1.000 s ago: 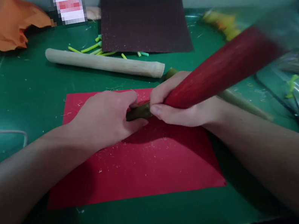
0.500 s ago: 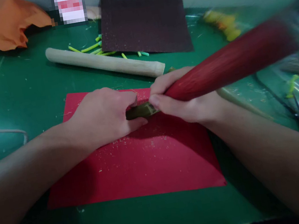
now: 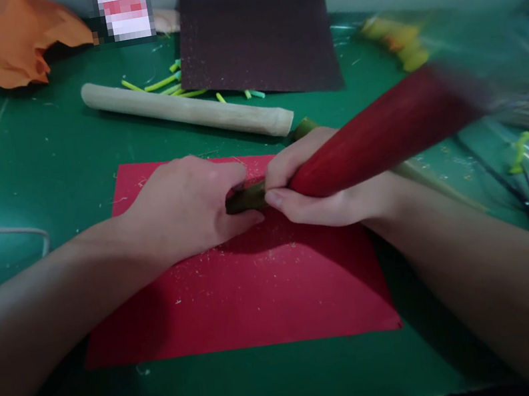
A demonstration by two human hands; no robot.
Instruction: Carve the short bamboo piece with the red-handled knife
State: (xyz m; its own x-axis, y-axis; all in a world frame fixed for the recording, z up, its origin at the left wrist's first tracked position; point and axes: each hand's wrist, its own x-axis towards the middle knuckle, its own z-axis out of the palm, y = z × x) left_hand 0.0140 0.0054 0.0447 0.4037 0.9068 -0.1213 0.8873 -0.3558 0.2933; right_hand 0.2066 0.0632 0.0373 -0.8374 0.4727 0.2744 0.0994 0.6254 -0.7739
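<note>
Green stalk (image 3: 247,198) held above red sheet (image 3: 261,300); long axis run left to right, slightly raised rightward in view. Left part enclosed by curled fingers of left hand (image 3: 189,204); right part hidden by right hand (image 3: 312,180). Red rod (image 3: 376,135) gripped by right hand's closed fingers, slanted up-right, far end blurred.

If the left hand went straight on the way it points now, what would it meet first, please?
Probably the right hand, just beyond the visible stretch of the green stick, though depth is unclear.
</note>
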